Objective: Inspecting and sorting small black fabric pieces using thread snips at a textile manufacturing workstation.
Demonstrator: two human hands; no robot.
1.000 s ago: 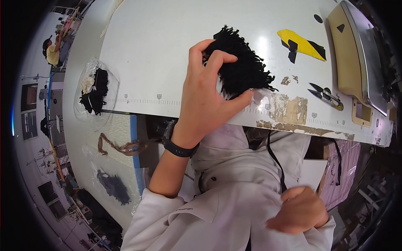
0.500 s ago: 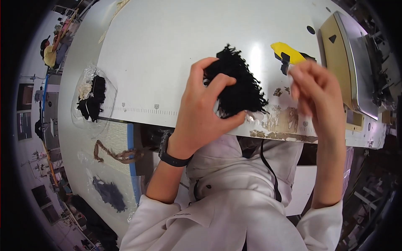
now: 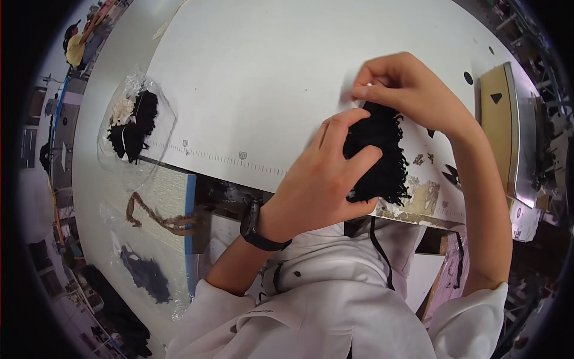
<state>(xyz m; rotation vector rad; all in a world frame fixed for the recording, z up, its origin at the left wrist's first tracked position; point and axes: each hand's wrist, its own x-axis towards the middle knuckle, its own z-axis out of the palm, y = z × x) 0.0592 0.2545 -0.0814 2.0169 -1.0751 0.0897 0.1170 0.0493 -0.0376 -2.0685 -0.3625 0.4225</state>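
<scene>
A piece of black, shaggy fringed fabric [image 3: 385, 161] lies at the near edge of the white table. My left hand [image 3: 323, 173], with a dark watch on its wrist, holds it down and grips it, fingers curved over its left side and thumb at its lower edge. At the fabric's top edge, my right hand [image 3: 406, 87] is closed in a pinch. Something small and whitish shows at its fingertips, too small to name. My right forearm covers part of the table just right of the fabric.
A clear plastic bag [image 3: 164, 110] with black fringed pieces sits at the left. Below it are a brown cord [image 3: 158, 220] and a bagged dark piece [image 3: 145, 272]. A metal-and-tan machine [image 3: 499, 125] stands at the right. A dark pointed tool [image 3: 452, 176] lies by my right forearm.
My right hand has moved left from beside the yellow and black pieces to the fabric's top edge. The fabric, with my left hand on it, is further right and nearer in the view.
</scene>
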